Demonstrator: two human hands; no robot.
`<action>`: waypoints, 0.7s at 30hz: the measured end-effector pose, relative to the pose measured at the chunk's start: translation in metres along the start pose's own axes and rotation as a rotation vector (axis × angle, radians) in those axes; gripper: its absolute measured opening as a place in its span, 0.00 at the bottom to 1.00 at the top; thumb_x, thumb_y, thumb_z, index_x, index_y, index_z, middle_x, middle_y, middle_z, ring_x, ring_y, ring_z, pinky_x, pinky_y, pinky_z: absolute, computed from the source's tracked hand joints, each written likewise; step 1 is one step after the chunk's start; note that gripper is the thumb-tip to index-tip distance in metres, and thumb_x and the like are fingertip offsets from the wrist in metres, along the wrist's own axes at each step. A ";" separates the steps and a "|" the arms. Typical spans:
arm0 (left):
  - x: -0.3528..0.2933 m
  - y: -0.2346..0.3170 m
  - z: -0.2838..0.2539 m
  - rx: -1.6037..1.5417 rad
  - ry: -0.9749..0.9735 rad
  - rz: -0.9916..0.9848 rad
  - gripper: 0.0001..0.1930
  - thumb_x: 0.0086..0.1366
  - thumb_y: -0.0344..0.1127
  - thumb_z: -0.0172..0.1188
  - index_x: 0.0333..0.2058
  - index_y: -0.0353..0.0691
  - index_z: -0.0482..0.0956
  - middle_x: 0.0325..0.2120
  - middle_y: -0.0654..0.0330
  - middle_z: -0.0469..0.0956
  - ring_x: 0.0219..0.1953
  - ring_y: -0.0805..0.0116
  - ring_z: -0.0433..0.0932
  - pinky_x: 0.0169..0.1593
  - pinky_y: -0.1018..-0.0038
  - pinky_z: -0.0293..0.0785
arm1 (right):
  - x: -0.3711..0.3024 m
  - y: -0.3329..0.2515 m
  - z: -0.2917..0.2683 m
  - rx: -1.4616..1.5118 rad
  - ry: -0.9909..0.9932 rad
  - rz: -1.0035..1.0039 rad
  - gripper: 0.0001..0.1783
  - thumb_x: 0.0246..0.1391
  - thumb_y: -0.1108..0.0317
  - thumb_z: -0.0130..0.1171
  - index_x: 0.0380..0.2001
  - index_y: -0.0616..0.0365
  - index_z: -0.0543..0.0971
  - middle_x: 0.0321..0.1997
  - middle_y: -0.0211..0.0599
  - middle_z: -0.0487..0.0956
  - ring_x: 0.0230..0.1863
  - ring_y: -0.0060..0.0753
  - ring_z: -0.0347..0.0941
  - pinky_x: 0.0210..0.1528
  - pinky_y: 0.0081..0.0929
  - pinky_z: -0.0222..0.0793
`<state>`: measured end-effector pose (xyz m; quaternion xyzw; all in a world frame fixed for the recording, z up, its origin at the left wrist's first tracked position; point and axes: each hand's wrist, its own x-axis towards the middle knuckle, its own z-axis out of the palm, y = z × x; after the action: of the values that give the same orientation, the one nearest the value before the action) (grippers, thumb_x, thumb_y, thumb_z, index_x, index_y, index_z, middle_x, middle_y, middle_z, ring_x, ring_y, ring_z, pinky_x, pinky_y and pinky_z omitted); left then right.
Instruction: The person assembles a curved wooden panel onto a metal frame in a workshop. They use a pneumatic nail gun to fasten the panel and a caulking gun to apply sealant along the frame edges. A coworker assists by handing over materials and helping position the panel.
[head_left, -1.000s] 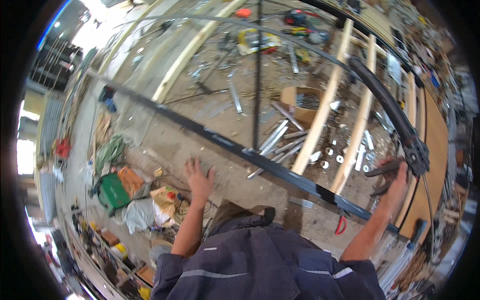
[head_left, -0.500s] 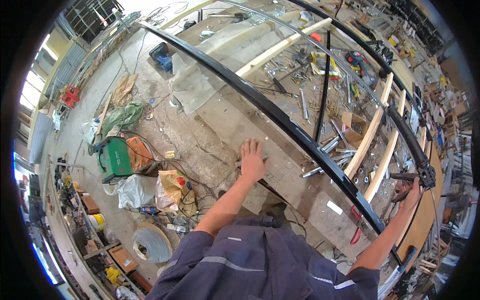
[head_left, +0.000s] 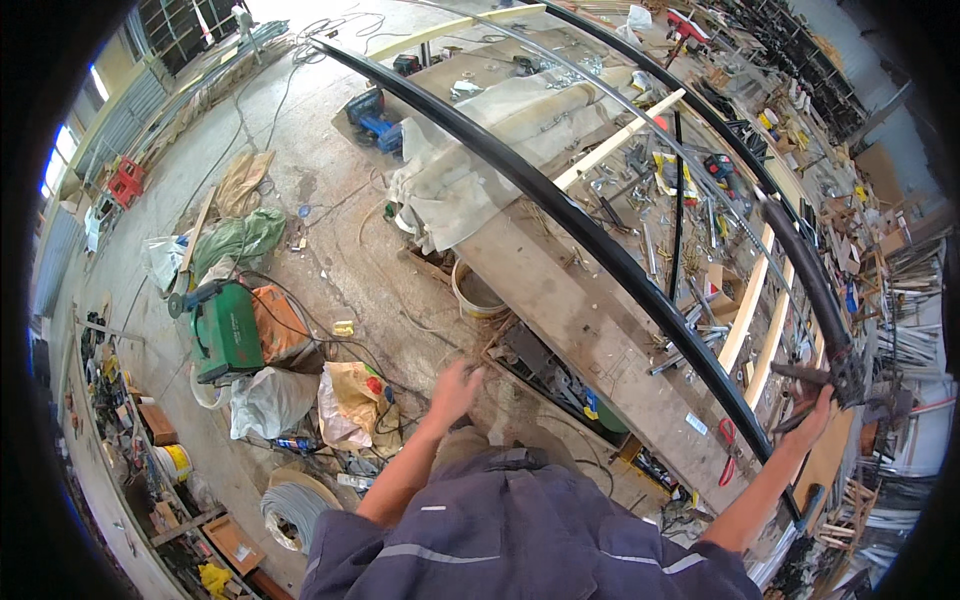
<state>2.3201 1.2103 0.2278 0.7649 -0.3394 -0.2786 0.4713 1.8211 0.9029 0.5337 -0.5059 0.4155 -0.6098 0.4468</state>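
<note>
My right hand (head_left: pixel 808 418) is closed around the handle of a dark caulking gun (head_left: pixel 815 275) at the right. The gun's long black barrel slants up and away, over the right part of the table. My left hand (head_left: pixel 457 392) hangs in the air left of the table's near edge, its fingers loosely curled and apart, with nothing seen in them. A long black frame bar (head_left: pixel 520 175) runs across the table (head_left: pixel 610 335) between my two hands. Red-handled scissors (head_left: pixel 728 452) lie near the bar's near end.
Wooden slats (head_left: pixel 745 310) and scattered screws and tools cover the table's far side. A white bucket (head_left: pixel 478 290) stands by its left edge. On the floor at left are a green machine (head_left: pixel 228 335), cables, bags and a wire coil (head_left: pixel 295 510). A blue power tool (head_left: pixel 375 120) rests farther off.
My left hand has left the table edge and moved left and nearer to me, its fingers now less spread. My right hand still grips the caulking gun. The view has shifted.
</note>
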 end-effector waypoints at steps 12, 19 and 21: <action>-0.164 -0.240 -0.109 0.442 -0.341 -0.722 0.31 0.61 0.59 0.60 0.44 0.31 0.82 0.41 0.37 0.81 0.47 0.40 0.80 0.51 0.55 0.75 | -0.247 0.155 0.157 0.575 -0.062 0.775 0.27 0.66 0.50 0.53 0.55 0.63 0.72 0.49 0.45 0.80 0.44 0.37 0.81 0.33 0.22 0.83; -0.090 -0.229 -0.127 0.213 -0.119 -0.605 0.27 0.64 0.54 0.59 0.46 0.33 0.81 0.42 0.37 0.81 0.48 0.40 0.79 0.52 0.56 0.75 | -0.249 0.255 0.164 0.485 0.012 0.834 0.29 0.66 0.46 0.53 0.52 0.64 0.74 0.48 0.49 0.80 0.40 0.41 0.79 0.32 0.29 0.80; -0.060 -0.230 -0.129 0.279 -0.118 -0.619 0.26 0.65 0.54 0.59 0.46 0.34 0.81 0.42 0.38 0.81 0.48 0.40 0.79 0.52 0.56 0.75 | -0.235 0.289 0.140 0.382 -0.014 0.788 0.29 0.66 0.45 0.53 0.50 0.63 0.75 0.47 0.47 0.80 0.35 0.39 0.76 0.31 0.31 0.77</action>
<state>2.4389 1.4004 0.0770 0.8712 -0.1529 -0.4031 0.2348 2.0166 1.0485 0.2187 -0.2212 0.4536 -0.4551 0.7336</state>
